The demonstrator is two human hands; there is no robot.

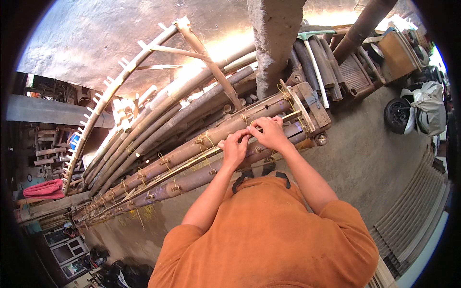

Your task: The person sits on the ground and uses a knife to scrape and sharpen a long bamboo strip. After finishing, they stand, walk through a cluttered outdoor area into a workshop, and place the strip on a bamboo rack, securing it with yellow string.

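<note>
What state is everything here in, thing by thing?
Left hand: fingers bent, grip unclear
Right hand: fingers bent, grip unclear
Pegged bamboo poles: side by side beneath the hands
Yellow ties: looped, some ends loose
Pink cloth: bunched up
Pickaxe: leaning, head up
Motorbike: upright, partly covered

Two hands, one pickaxe, one pillar

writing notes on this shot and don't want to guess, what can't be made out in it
All in the head view:
- What the left hand and right hand pinch: covered by their own fingers.
- Most of the wearer's legs: hidden behind the orange shirt.
- What lies under the pale cover: only parts show around it.
- The dark heap: cut off by the lower edge.
</note>
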